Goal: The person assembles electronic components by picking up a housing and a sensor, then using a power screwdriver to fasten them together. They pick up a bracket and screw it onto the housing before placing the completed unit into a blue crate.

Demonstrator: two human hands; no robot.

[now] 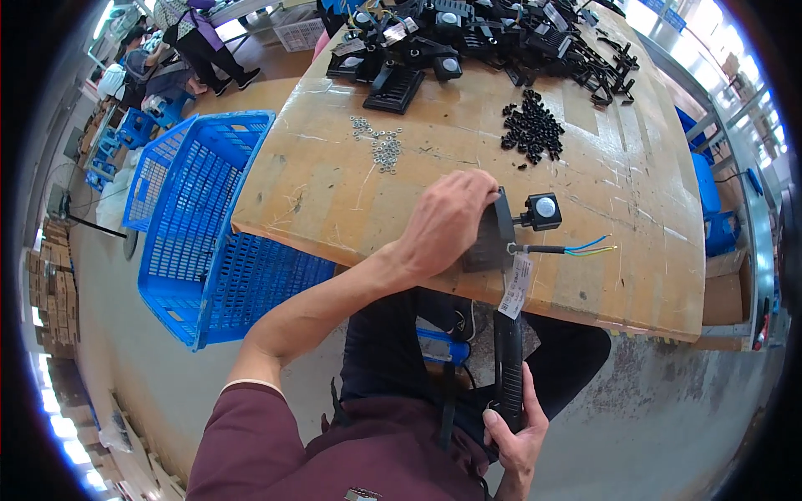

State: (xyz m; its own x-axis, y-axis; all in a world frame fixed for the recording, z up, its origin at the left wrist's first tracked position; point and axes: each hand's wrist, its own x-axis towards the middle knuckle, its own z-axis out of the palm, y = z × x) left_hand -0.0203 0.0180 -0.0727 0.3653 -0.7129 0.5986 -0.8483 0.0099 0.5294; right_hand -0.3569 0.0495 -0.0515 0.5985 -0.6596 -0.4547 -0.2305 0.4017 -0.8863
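A black lamp (484, 253) is sitting near the front edge of the worktable (635, 288), its square sensor (544, 212) projecting toward two o'clock. The left hand (444, 224) is covering the lamp; because its fingertips are partly hidden, one cannot tell whether it is gripping. At the lamp's six o'clock, the right hand (518, 427) is grasping a ribbed black tool (508, 359). Small black parts (532, 129) are lying at one o'clock.
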